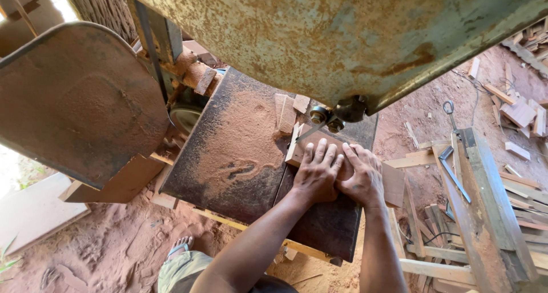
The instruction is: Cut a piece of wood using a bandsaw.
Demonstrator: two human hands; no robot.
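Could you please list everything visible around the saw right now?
saw table: one, dark metal, centre, dusted with sawdust
wood block: one, brown, on the table at the blade, under both hands
small offcuts: a few, pale, far side of the table
saw housing: one, rusty green, overhead
wheel cover: one, rusty brown, left
scrap wood: many pieces, pale, on the red dirt at right
left hand: flat on the block
right hand: flat on the block, touching the left
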